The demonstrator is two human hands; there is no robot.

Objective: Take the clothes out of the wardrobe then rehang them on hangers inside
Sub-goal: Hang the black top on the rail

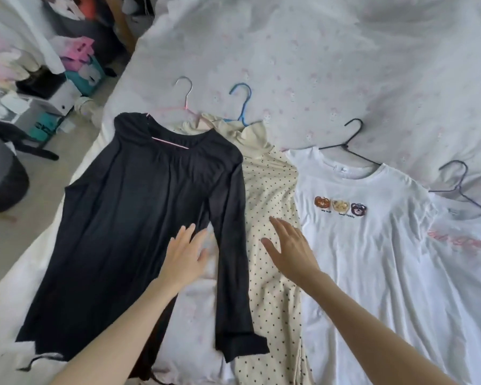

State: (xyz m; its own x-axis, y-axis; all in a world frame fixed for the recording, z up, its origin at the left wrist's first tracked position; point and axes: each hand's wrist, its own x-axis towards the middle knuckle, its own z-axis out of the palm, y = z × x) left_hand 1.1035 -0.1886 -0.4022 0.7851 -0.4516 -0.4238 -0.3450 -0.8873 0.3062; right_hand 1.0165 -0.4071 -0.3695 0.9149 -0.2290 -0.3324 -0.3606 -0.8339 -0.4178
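Note:
Several garments lie flat on a bed (345, 65), each on a hanger. At the left is a black long-sleeved top (128, 207) on a pink hanger (185, 105). Beside it lies a cream polka-dot dress (270, 195) on a blue hanger (243, 107). Right of that is a white T-shirt with three bear faces (358, 245) on a black hanger (350, 143). Another white shirt with pink lettering (467, 245) sits at the far right on a grey hanger (456, 184). My left hand (185, 252) hovers flat over the black top's right side. My right hand (292, 245) is spread above the polka-dot dress.
Left of the bed is floor with clutter: a dark round stool (0, 176), white and teal boxes (47, 112), pink bags (78, 51). The bed sheet has a faint pink print and stretches far back and right.

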